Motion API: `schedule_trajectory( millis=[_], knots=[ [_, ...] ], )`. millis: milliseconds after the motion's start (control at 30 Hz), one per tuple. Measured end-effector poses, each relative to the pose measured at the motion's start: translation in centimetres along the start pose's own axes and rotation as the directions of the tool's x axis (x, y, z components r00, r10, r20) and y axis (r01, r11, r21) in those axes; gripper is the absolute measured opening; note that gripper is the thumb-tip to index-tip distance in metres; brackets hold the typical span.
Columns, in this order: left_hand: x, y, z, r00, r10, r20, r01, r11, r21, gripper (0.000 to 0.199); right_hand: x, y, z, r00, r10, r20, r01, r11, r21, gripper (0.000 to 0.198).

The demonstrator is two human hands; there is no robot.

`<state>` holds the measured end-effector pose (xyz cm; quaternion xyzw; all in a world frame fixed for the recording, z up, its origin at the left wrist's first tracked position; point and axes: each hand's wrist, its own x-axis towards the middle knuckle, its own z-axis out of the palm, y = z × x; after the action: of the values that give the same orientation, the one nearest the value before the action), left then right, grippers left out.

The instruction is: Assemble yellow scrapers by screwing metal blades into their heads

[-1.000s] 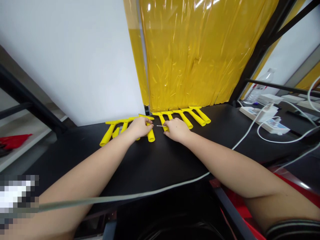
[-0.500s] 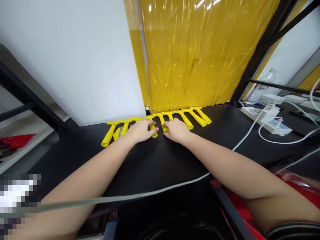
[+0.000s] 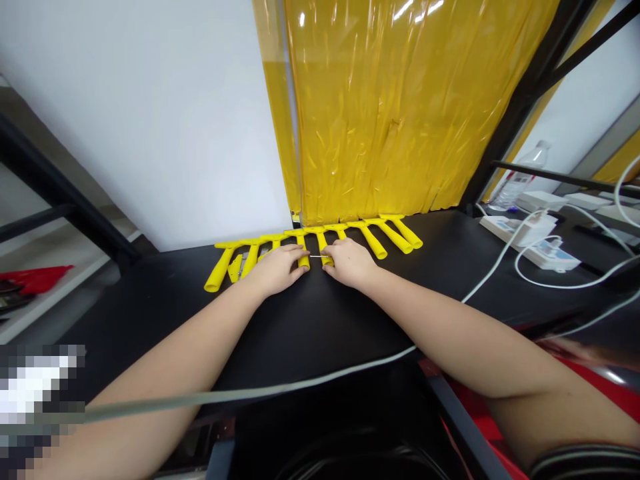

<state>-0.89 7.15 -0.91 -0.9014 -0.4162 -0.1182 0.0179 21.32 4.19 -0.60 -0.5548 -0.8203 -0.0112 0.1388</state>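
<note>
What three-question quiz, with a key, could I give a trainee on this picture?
1. True or false: a thin pale rod shows in the gap between the left hand and the right hand.
2. What colour are the T-shaped pieces lined up on the black table? A: red, B: yellow, C: blue.
3. Fill in: a clear plastic ____ is beyond the white power strip.

Key: 1 true; 2 B; 3 bottle.
</note>
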Motion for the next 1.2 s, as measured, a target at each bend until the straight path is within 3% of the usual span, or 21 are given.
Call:
schedule_trajectory(
  millis=[200,300,367,500,667,933,1200],
  knots=[
    [-0.5,0.4,-0.8,0.997,-0.026,-0.074,0.024,0.999,-0.021,0.055,-0.2,0.2,0.0,1.0,0.024,-0.013,-0.023,1.0,0.017,0.046],
    [-0.8,-0.1,-2.2,0.963,-0.187,-0.192,0.194,0.981,0.018,0.044,-0.3,0.7,-0.4,0.997,0.058,-0.041,-0.055,0.996,0.075,0.055],
    [-1.0,-0.8,-3.1,0.928,-0.308,-0.212,0.33,0.941,0.076,0.041,-0.2,1.2,-0.8,0.994,0.076,-0.077,-0.067,0.992,0.111,0.044],
    [-1.0,-1.9,-3.4,0.867,-0.498,-0.028,0.495,0.85,0.18,0.048,0.0,1.9,-1.1,0.987,0.099,-0.125,-0.076,0.981,0.178,0.022],
    [-0.9,-1.5,-2.6,0.859,-0.51,0.046,0.489,0.844,0.221,0.066,0.2,2.0,-1.1,0.986,0.106,-0.126,-0.073,0.967,0.244,0.015],
    [-0.7,-1.1,-2.5,0.865,-0.502,-0.002,0.49,0.844,0.217,0.05,0.1,2.1,-1.5,0.989,0.111,-0.096,-0.075,0.946,0.317,0.011],
    [-1.6,-0.2,-6.3,0.807,-0.59,0.039,0.562,0.786,0.258,0.058,0.0,2.1,-1.6,0.987,0.123,-0.105,-0.077,0.928,0.364,0.009]
  ],
)
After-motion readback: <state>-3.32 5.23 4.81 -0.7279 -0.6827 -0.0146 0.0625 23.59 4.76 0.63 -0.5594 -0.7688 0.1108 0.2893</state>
